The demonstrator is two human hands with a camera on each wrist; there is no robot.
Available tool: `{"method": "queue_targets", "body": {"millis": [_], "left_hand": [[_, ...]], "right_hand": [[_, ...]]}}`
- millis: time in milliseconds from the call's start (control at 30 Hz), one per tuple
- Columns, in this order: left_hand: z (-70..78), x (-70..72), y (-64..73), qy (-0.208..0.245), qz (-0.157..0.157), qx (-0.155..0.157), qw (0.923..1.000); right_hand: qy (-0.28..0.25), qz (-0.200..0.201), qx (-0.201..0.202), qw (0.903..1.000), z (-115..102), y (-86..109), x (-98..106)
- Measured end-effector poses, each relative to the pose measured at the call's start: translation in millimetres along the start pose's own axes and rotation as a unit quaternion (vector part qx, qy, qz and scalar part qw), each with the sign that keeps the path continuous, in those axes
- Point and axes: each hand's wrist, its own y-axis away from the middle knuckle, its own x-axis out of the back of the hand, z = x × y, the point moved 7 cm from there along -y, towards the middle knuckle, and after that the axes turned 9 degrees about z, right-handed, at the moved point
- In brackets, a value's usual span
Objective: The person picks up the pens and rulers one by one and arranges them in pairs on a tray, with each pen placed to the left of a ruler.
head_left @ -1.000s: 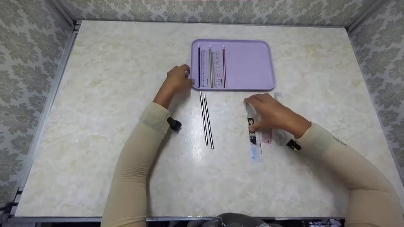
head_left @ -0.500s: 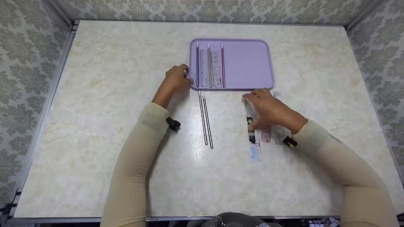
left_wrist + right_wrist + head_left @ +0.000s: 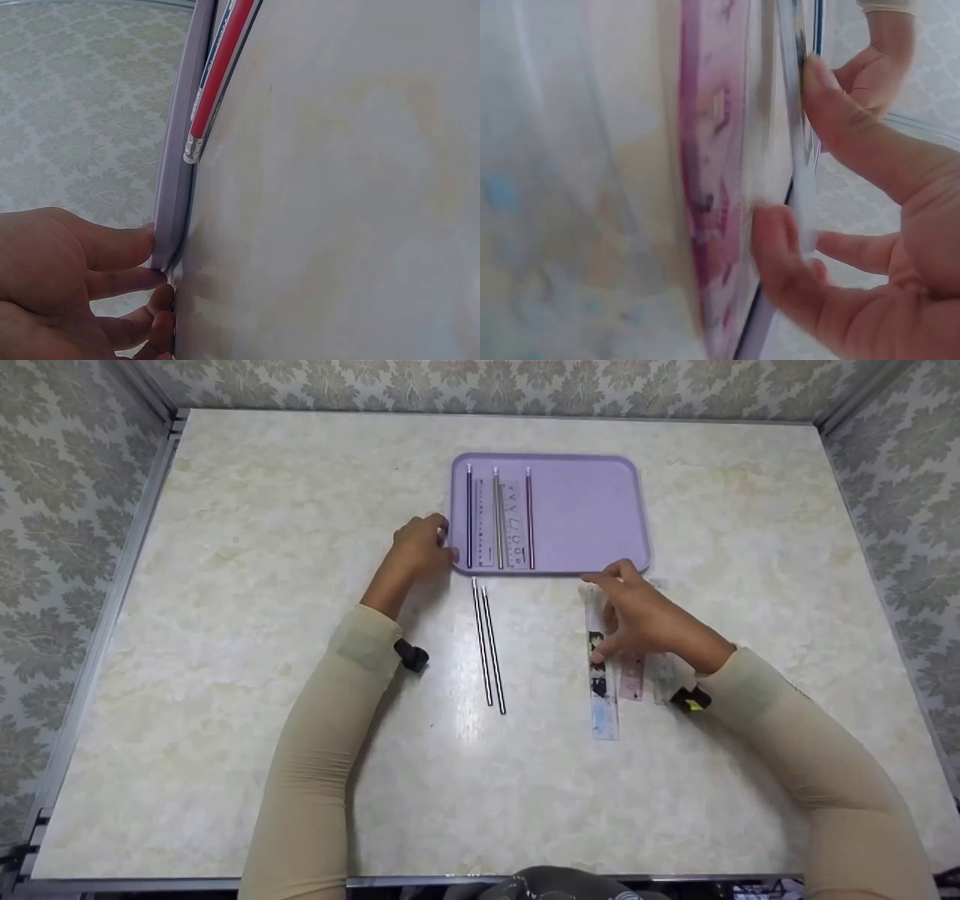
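Desk (image 3: 247, 562), purple tray (image 3: 589, 517) on it, right hand (image 3: 637, 619) gripping printed ruler (image 3: 604, 701) in front of tray.
Left hand (image 3: 420, 547) at tray's left edge, thumb and fingers pinching rim. Right hand back-up, in from the right, thumb and fingers pinching ruler. Ruler long axis near-far; far end points at tray, blue end toward desk's near edge.

- Table (image 3: 375, 472): pale, marbled top.
- On far half: purple tray (image 3: 589, 517).
- Two pencils (image 3: 495, 660), side by side.
- Pink ruler (image 3: 631, 684) and clear ruler (image 3: 662, 682), right of pencils.
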Motion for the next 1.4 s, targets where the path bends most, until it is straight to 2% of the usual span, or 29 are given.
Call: {"method": "queue_targets", "body": {"millis": [167,267,333,467,633,767,833,1067,1200,1300,1400], "left_hand": [[-0.3,0.4,0.3,-0.002,0.000,-0.003,1.0000],[-1.3,0.2,0.2,0.001,-0.001,0.003,1.0000],[-1.8,0.3,0.7,0.002,-0.002,0.006,1.0000],[-2.3,0.4,0.9,0.005,-0.004,0.010,0.9999],[-1.7,1.4,1.4,0.001,-0.004,0.005,1.0000],[-1.4,1.3,1.6,-0.002,-0.006,0.005,1.0000],[-1.3,1.0,1.4,-0.004,-0.007,0.005,1.0000],[-0.2,0.7,0.2,-0.007,-0.008,0.001,0.9999],[0.4,0.6,0.2,-0.009,-0.006,0.000,0.9999],[-0.1,0.2,0.4,-0.007,-0.004,0.002,1.0000],[-0.1,-0.2,0.8,-0.004,-0.003,0.003,1.0000]], "right_hand": [[-0.060,0.025,-0.018,0.9977,8.1,0.8,1.6],[-0.123,0.033,-0.039,0.9910,15.7,1.4,1.2],[-0.171,0.032,-0.057,0.9831,20.7,2.0,0.5],[-0.262,0.012,-0.085,0.9611,25.9,3.7,-1.9],[-0.335,-0.011,-0.107,0.9362,28.8,5.3,-3.2],[-0.368,-0.014,-0.118,0.9221,30.2,5.3,-3.2],[-0.377,-0.019,-0.118,0.9185,29.9,5.6,-3.8],[-0.386,-0.042,-0.106,0.9156,26.9,7.6,-4.4],[-0.387,-0.050,-0.116,0.9135,27.6,8.6,-5.3],[-0.392,-0.052,-0.118,0.9107,27.7,8.5,-5.3],[-0.408,-0.052,-0.120,0.9034,26.8,7.6,-5.1]]}}
